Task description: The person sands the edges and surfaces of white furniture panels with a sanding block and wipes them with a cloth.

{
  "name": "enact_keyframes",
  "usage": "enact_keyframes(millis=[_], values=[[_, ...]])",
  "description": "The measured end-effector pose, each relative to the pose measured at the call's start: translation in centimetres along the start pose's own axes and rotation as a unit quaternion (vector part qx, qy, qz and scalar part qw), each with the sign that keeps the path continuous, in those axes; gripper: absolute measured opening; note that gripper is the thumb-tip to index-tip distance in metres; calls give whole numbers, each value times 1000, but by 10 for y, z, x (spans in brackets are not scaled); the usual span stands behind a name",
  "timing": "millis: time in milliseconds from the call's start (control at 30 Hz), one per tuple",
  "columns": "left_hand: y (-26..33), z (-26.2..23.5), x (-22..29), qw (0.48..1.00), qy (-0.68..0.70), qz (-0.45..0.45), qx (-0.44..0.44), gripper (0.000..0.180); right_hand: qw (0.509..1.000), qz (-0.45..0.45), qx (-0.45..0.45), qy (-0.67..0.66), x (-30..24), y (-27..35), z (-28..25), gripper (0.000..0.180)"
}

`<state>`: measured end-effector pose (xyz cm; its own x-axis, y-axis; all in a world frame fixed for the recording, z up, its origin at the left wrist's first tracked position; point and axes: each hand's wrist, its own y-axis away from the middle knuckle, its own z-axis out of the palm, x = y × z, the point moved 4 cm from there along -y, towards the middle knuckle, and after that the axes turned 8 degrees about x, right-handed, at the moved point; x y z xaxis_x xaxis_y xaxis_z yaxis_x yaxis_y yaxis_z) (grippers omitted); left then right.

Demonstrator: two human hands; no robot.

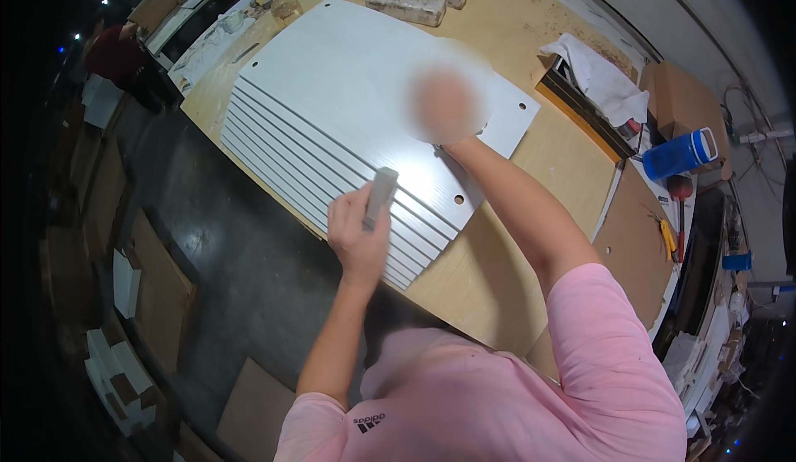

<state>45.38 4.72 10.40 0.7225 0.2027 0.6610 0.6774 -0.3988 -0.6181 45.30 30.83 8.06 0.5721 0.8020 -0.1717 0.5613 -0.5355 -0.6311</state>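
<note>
A stack of white panels (332, 72) lies on the wooden table, fanned so that several edges step down toward me. Round holes sit near the corners of the top panel. Over the near stepped edges, my left hand (361, 234) is closed around a small grey rectangular block (381, 197), held upright. My right hand (445, 106) reaches across to the right part of the top panel. A blur covers it, so its fingers and anything in them cannot be made out.
Two wrapped blocks (406, 4) lie at the table's far edge (497, 6). To the right are an open long box with a white cloth (593, 77), a blue bottle (676, 155) and yellow-handled pliers (667, 238). Another person (120, 56) stands far left. Cardboard sheets (157, 288) lie on the floor.
</note>
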Motion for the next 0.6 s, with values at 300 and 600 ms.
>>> enact_keyframes(millis=[300, 600], values=[[44, -4, 6, 993, 84, 28, -73, 42, 997, 31, -65, 5, -13, -9, -8, 23], [-132, -27, -202, 996, -68, -20, 55, 38, 1000, 6, -16, 25, -18, -10, -14, 21]])
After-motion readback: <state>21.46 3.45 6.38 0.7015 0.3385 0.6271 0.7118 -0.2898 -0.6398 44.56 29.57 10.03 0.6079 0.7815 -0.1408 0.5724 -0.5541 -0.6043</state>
